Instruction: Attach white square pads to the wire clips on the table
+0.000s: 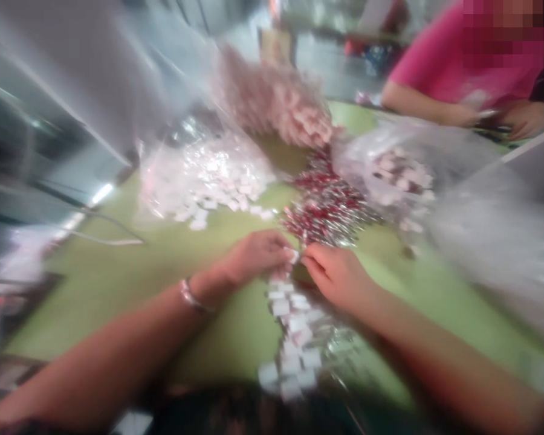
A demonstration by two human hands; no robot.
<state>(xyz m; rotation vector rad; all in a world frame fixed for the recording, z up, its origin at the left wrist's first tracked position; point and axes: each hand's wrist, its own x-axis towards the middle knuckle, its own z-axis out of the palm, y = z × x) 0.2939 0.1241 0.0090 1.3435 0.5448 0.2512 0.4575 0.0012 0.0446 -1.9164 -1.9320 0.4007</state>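
My left hand (265,254), with a bracelet (190,294) at its wrist, pinches a small white piece (292,256) near the middle of the table. Close beside it, the fingers of my right hand (333,269) are pinched together; what they hold is too small and blurred to name. Just beyond both hands lies a pile of slim red and silver pieces (329,205). Below the hands, several white block-like pieces (294,338) are strewn in a column toward my body.
A clear bag (199,163) spills white pieces at the left. Behind stands a bundle of pale pink pieces (281,103). At the right, another plastic bag (403,169) holds white pieces. Across the green table (118,278), a co-worker in a pink top (457,66) handles something unclear.
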